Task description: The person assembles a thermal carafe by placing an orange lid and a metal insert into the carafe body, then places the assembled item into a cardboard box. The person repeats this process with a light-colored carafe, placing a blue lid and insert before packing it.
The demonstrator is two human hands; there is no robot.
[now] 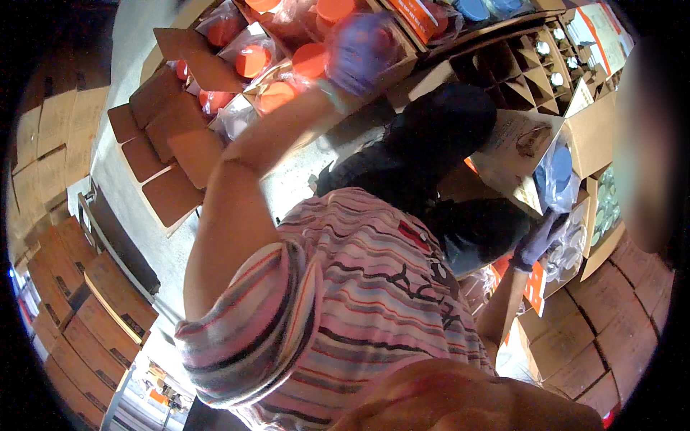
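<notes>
My left hand [359, 54], in a purple glove and smeared by motion, is over an open carton of orange-lidded jars. An orange-lidded jar [310, 61] stands beside it, and whether its fingers hold one is unclear. Low on the right, my gloved right hand [533, 243] has its fingers at the lower end of a blue-lidded jar [555, 169] in clear plastic. That jar is tilted beside an open carton flap [519, 147]. Clear plastic-wrapped things [568, 248] lie just right of this hand.
A carton with cardboard dividers [503, 68] and several white-topped bottles is at the upper right. Brown flaps [169, 140] stick out at the left. Stacked cartons [86, 323] line the left side, with more cartons [575, 337] at the lower right. My dark-clad legs [445, 126] sit between the boxes.
</notes>
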